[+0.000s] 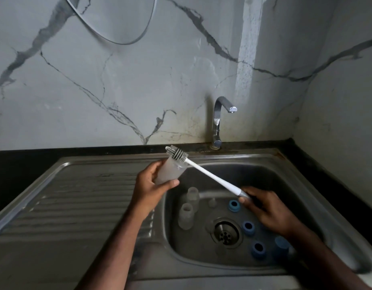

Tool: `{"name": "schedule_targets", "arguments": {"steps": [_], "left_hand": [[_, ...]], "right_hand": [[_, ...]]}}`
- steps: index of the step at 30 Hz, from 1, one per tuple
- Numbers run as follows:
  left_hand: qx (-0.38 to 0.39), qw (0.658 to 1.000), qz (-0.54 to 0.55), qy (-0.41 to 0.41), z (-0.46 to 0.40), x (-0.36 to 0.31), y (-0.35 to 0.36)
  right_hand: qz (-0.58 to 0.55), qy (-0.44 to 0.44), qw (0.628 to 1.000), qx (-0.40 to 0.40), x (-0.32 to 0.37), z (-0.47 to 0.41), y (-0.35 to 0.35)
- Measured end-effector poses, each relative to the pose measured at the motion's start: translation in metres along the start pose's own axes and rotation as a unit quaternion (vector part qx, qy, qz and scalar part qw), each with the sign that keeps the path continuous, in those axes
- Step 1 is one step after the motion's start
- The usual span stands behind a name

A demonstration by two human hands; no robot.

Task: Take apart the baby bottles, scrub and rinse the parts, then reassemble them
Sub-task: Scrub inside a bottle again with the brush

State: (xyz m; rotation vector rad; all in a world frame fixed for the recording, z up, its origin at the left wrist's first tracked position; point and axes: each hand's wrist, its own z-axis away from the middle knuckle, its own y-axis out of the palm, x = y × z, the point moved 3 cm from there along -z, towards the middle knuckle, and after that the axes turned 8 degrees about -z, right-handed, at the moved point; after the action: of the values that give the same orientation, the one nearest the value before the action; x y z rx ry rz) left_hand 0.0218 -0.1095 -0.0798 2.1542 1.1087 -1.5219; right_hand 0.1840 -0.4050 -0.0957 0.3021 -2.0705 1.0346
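My left hand [152, 186] grips a frosted clear bottle body [170, 170] above the sink's left rim, its mouth tilted up and away. My right hand [266, 208] holds the grey end of a long white bottle brush [210, 174]. The grey bristle head [177, 154] sits at the bottle's mouth, mostly outside it. In the sink basin [285, 185] stand two more clear bottle bodies [186, 215] [193, 196]. Several blue screw rings [234, 205] [248, 227] [258, 249] lie near the drain [224, 233], one partly behind my right forearm.
A chrome tap [219, 120] stands behind the basin, no water running. The ribbed steel drainboard [76, 201] stretches to the left. A marbled wall rises behind, and a black counter edge [327, 168] runs along the right side.
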Motion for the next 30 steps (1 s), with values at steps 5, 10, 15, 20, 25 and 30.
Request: {"name": "schedule_targets", "arguments": {"steps": [5, 10, 15, 20, 25, 30], "left_hand": [[0.043, 0.998, -0.027, 0.023, 0.002, 0.001, 0.01], [-0.01, 1.0, 0.01, 0.017, -0.003, -0.001, -0.01], [0.03, 0.999, -0.009, 0.028, 0.002, -0.005, 0.007], [-0.005, 0.999, 0.016, 0.027, -0.003, 0.0, -0.013], [0.002, 0.999, 0.02, 0.031, -0.003, -0.004, -0.001], [0.038, 0.998, -0.013, 0.041, -0.001, -0.003, 0.001]], "right_hand": [[0.056, 0.015, 0.998, -0.024, 0.0, -0.004, 0.0], [0.083, 0.013, 0.996, -0.027, -0.001, 0.003, -0.014], [0.056, 0.007, 0.998, -0.028, 0.008, -0.002, 0.0], [0.076, 0.023, 0.996, -0.041, 0.001, 0.002, -0.015], [0.033, 0.009, 0.999, -0.032, 0.001, 0.0, -0.006], [0.049, 0.031, 0.998, -0.038, 0.001, -0.001, -0.008]]}}
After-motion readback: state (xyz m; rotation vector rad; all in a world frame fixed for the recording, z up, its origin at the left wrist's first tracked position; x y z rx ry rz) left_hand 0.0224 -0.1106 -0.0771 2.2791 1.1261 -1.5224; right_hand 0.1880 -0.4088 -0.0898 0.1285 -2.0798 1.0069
